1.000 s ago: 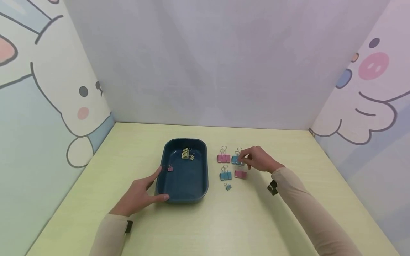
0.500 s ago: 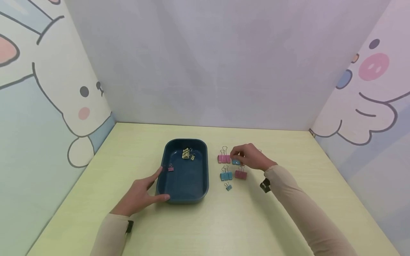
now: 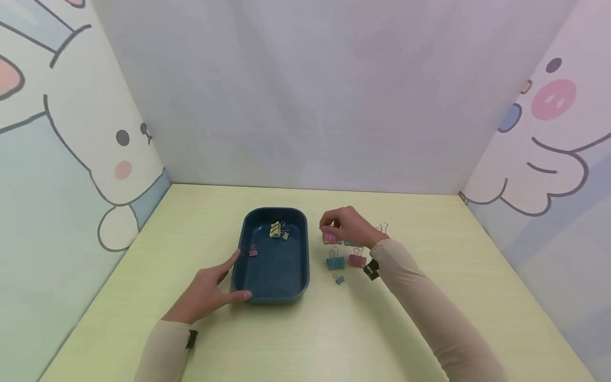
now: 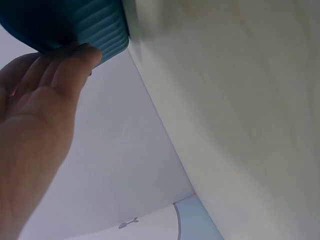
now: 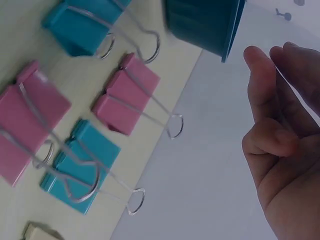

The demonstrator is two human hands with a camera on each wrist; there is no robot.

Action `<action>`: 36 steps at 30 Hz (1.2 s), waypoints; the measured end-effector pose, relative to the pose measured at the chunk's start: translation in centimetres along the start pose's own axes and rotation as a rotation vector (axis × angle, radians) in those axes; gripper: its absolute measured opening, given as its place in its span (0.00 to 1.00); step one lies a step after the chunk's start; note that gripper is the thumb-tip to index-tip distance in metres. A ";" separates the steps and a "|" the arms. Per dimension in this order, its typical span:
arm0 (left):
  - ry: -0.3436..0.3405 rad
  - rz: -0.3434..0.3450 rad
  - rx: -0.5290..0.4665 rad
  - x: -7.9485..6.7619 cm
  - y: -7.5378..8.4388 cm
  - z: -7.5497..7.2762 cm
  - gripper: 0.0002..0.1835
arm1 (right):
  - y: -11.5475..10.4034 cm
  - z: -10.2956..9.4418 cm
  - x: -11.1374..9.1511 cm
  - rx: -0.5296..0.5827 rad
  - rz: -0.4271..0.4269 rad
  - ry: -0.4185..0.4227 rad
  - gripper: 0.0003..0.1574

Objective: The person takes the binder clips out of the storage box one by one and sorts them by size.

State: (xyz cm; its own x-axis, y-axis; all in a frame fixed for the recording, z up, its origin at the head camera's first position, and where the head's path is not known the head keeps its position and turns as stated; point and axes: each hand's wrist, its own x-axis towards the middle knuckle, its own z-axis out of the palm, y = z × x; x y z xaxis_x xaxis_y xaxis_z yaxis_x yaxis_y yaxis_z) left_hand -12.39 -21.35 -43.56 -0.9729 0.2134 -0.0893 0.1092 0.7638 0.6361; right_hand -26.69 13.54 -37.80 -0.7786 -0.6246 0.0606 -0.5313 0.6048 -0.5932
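A dark blue tray (image 3: 272, 276) stands on the table, two yellow binder clips (image 3: 275, 229) and a small pink binder clip (image 3: 253, 253) inside. My left hand (image 3: 205, 292) holds its near left corner, thumb at the front rim, fingers along the left side. Above the back pink binder clip (image 5: 127, 95) hovers my right hand (image 3: 348, 225), fingers bent. In the right wrist view thumb and fingertips are apart, and no clip shows between them. Nearby lie a back blue binder clip (image 5: 82, 165), a front blue one (image 3: 335, 263) and a front pink one (image 3: 357, 260).
A small blue binder clip (image 3: 339, 280) lies nearest the front. Right of the group, wire handles (image 3: 384, 227) of another clip poke out behind my right wrist. A grey wall (image 3: 305, 132) closes off the table's back, with cartoon-printed side walls.
My right hand has moved left, from over the back blue binder clip to over the back pink one, uncovering clip handles at the right. The left hand and tray have stayed put.
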 end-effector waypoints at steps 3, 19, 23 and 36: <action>0.000 0.006 -0.001 0.0 0.0 -0.1 0.58 | -1.1 0.5 1.0 -0.002 -0.026 -0.004 0.06; -0.004 -0.003 0.000 0.3 -0.2 0.0 0.57 | -6.3 2.7 6.4 0.092 -0.129 0.010 0.06; 0.006 0.010 0.005 0.3 -0.2 0.0 0.57 | -7.2 3.8 7.9 0.133 -0.101 0.019 0.07; 0.000 -0.007 0.000 0.7 -0.1 0.3 0.58 | -8.0 7.6 10.9 0.074 0.061 -0.032 0.06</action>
State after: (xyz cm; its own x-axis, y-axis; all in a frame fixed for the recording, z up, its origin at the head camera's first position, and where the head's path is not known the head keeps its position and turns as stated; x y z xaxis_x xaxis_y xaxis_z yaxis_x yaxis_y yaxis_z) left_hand -13.03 -21.08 -43.98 -0.9736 0.2082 -0.0939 0.1024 0.7655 0.6353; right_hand -28.39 -1.84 -38.48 -0.7970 -0.6039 -0.0027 -0.4560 0.6048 -0.6529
